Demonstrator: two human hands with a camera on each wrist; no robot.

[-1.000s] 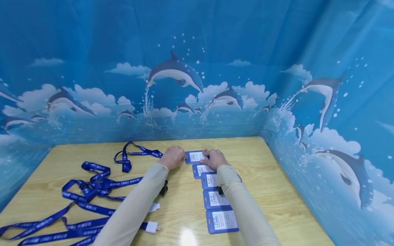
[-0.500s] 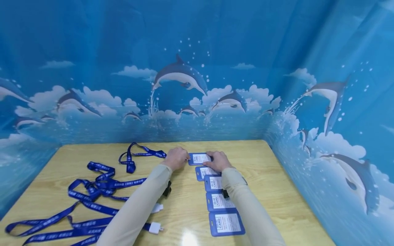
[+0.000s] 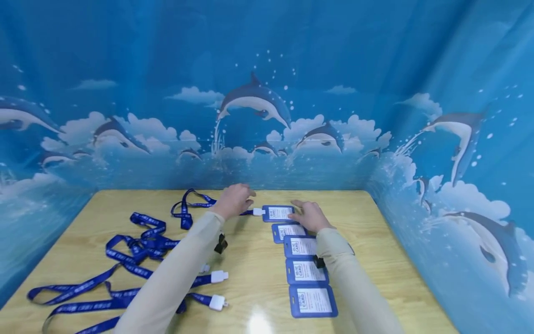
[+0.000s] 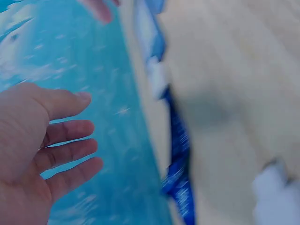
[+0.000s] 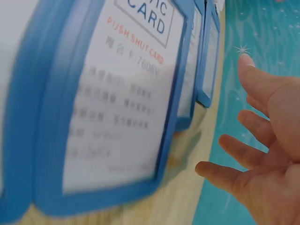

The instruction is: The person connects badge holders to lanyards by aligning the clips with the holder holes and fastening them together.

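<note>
In the head view a blue card holder [image 3: 278, 213] lies at the back of a column of several holders [image 3: 313, 301], its left end meeting the white clip [image 3: 258, 212] of a blue lanyard. My left hand [image 3: 234, 200] hovers above that lanyard, left of the clip, fingers apart and holding nothing. At the holder's right end is my right hand [image 3: 310, 215], fingers spread. The left wrist view shows the left hand [image 4: 51, 140] empty beside the lanyard [image 4: 179, 154]. In the right wrist view the right hand [image 5: 267, 136] is also empty, clear of the holders [image 5: 126, 93].
Several blue lanyards [image 3: 96, 305] lie tangled on the left of the wooden table [image 3: 250, 260], white clips [image 3: 218, 303] pointing right. A blue dolphin-print curtain [image 3: 233, 167] rises behind the table and along its right side.
My left hand has let go of the lanyard end and lifted left, uncovering the white clip. My right hand has released the back holder and drawn slightly right. The head view has shifted.
</note>
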